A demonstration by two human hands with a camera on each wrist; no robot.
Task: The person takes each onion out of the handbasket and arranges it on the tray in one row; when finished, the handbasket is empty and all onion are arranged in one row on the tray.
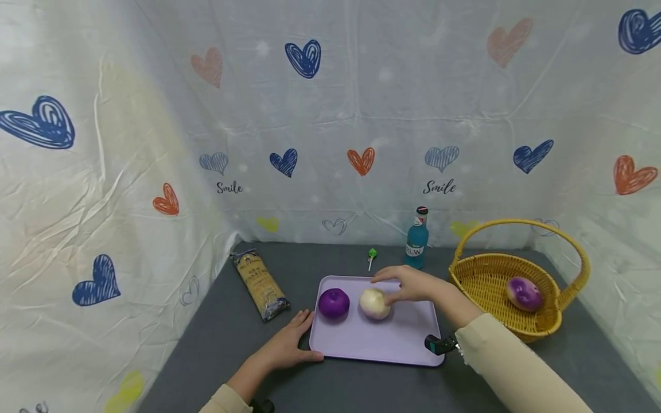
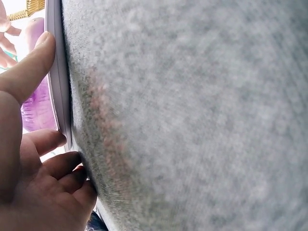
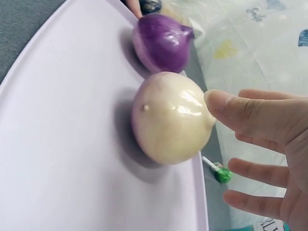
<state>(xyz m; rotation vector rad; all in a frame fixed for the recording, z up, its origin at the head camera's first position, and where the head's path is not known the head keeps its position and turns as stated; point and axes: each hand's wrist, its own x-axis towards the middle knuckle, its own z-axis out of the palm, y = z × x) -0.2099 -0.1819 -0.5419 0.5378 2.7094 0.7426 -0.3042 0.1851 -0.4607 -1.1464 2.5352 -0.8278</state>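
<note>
A pale lilac tray (image 1: 372,344) lies on the grey tabletop. It carries a glossy purple onion (image 1: 333,303) on the left and a round, cream-white onion (image 1: 374,304) with a purple tinge beside it. My left hand (image 1: 289,342) rests at the tray's front left corner, thumb on the front rim and fingers along the left side; in the left wrist view the thumb (image 2: 36,62) lies against the rim. My right hand (image 1: 408,284) is over the white onion with its fingers spread. In the right wrist view its thumb (image 3: 226,103) meets or nearly meets the onion's end.
At the right stands a yellow wicker basket (image 1: 555,321) with a tall handle, holding a purple-and-white vegetable (image 1: 524,293). Behind the tray are a blue bottle (image 1: 416,241) and a green lollipop (image 1: 372,253). A yellow-brown packet (image 1: 260,282) lies left of the tray.
</note>
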